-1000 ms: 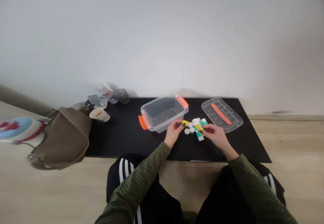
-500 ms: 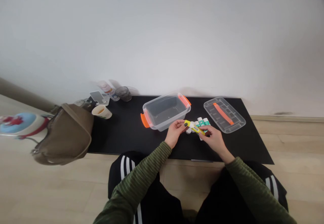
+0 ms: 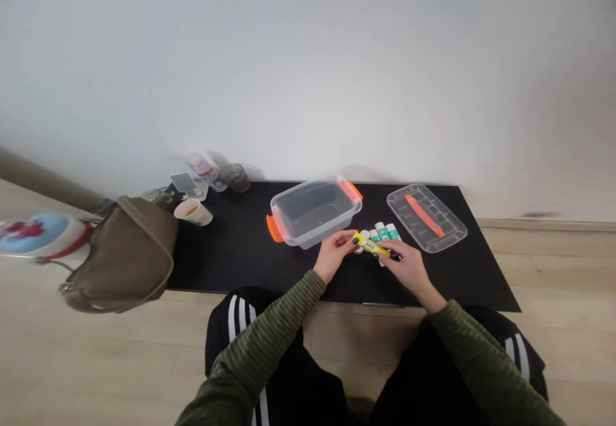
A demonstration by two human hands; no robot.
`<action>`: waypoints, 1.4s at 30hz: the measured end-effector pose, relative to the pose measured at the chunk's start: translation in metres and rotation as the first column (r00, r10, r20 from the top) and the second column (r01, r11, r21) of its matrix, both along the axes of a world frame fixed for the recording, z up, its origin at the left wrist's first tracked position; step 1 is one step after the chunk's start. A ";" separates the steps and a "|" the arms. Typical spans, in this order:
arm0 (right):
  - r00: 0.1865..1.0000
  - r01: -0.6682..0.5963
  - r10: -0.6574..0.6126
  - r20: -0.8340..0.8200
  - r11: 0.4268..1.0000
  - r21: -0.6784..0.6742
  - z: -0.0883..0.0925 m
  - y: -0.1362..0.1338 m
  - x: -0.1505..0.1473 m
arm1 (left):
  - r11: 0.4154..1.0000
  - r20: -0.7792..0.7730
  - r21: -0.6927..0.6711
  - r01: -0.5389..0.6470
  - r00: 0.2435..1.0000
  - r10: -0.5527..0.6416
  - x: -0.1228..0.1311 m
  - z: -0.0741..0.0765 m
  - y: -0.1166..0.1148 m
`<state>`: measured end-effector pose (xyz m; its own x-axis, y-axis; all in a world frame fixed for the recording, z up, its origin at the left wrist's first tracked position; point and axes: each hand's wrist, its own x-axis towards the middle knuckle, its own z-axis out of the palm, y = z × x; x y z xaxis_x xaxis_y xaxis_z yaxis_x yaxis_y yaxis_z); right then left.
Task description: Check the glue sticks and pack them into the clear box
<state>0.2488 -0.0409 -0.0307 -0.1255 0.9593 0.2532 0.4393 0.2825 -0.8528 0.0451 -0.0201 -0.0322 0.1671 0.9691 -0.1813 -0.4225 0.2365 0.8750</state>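
On a black tabletop (image 3: 231,253), both hands (image 3: 333,256) (image 3: 408,270) hold a yellow glue stick (image 3: 370,244).

A clear plastic box (image 3: 301,241) and glue sticks (image 3: 387,231) block the hands (image 3: 332,256) (image 3: 409,271) ahead; they could pass leftward along the black tabletop (image 3: 226,253).

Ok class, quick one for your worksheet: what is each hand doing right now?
Left hand: closed, holding one end of the yellow glue stick.
Right hand: closed, holding its other end.

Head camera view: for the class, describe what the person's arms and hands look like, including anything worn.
The left sleeve and right sleeve are olive-green with fine darker stripes, ending near the wrists. The left hand and right hand are bare.
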 end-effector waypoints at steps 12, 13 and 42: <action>0.963 -0.011 -0.054 -0.265 0.971 -0.239 -0.014 -0.002 -0.004 | 0.999 -0.063 0.034 -0.001 0.998 0.004 -0.001 0.001 -0.002; 0.961 -0.016 -0.055 -0.271 0.967 -0.253 -0.013 -0.002 -0.004 | 1.000 -0.061 0.031 -0.002 0.998 0.004 -0.001 0.001 -0.002; 0.907 0.252 -0.213 0.364 0.966 -0.064 -0.003 0.018 0.040 | 0.951 -0.992 0.082 0.297 -0.071 0.108 -0.010 -0.012 0.009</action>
